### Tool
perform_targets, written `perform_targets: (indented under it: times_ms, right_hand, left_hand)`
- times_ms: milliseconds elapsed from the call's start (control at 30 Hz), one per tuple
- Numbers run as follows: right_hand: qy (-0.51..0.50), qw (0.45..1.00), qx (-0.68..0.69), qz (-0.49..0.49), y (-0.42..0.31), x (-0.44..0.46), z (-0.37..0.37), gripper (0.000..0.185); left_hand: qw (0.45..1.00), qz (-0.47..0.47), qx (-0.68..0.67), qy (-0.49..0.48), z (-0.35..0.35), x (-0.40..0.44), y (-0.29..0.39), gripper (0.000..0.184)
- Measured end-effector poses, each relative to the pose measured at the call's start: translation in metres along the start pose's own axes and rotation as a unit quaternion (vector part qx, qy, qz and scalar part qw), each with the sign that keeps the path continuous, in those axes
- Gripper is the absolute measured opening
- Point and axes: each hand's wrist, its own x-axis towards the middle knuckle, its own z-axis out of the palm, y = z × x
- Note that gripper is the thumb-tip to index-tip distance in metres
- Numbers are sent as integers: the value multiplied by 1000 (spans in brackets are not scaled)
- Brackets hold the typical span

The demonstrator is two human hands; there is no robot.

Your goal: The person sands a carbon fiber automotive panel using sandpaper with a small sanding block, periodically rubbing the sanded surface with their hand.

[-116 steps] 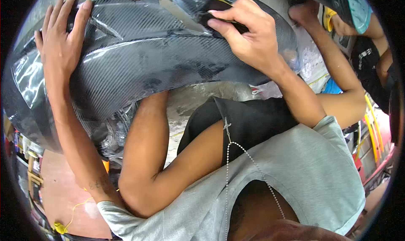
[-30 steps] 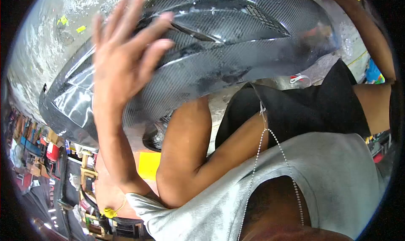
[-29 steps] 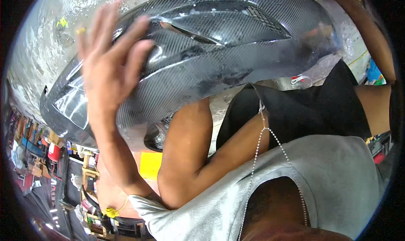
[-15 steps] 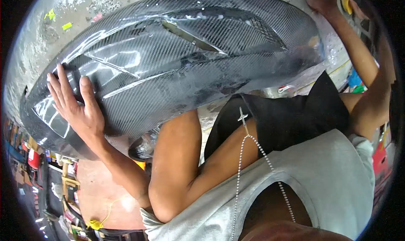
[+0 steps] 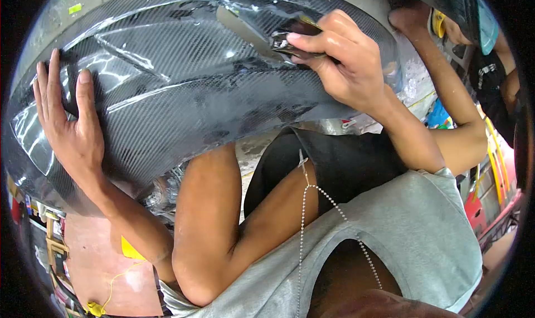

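Note:
A glossy, curved carbon-fibre panel (image 5: pixel 184 112) with slot-like vents lies across the upper view, wet in places and dull along its lower face. My left hand (image 5: pixel 72 128) rests open on the panel's left end, its fingers spread and the thumb apart. Over the right part, beside the long opening, my right hand (image 5: pixel 351 59) is closed around a folded dark sheet of sandpaper (image 5: pixel 284 42), which looks wet. That sheet is at the panel's surface, and part of it is hidden by my fingers.
My bent leg (image 5: pixel 209 223) is close against the panel's lower edge, and my other foot (image 5: pixel 409 17) is past its right end. Another person's dark clothing (image 5: pixel 487 76) shows at far right. A brown board (image 5: pixel 83 245) with a yellow cord lies lower left.
My right hand has come in from the right, onto the panel with the sandpaper. My left hand stays spread on the panel's left end. The view has shifted, and another person appears at right.

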Motion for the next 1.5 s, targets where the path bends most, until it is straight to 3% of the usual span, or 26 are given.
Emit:
perform_targets:
  times_ms: [233,400,533,667,800,900,933,1500]
  right_hand:
    - [17,999,-25,-41,-2,22,13,32]
    - [18,999,-29,-16,-7,17,11,25]
    - [48,999,-4,-26,-1,24,20,30]
    - [3,1000,-27,12,-7,10,6,22]
    - [37,998,-42,-37,-10,37,18,32]
    - [16,999,-27,-23,-6,22,10,32]
    - [5,1000,-29,-10,-7,15,5,23]
    - [10,998,-32,-46,5,31,12,21]
  left_hand:
    - [1000,-2,-3,19,2,0,1,54]
    - [1000,-10,-11,15,1,-1,6,52]
    - [999,2,-23,30,3,1,3,52]
    - [999,3,-4,39,3,0,2,52]
    - [999,9,-9,47,4,1,2,51]
    - [999,4,-9,49,4,1,2,52]
    - [999,7,7,50,5,-1,-1,53]
    - [998,-2,53,32,4,-4,-3,56]
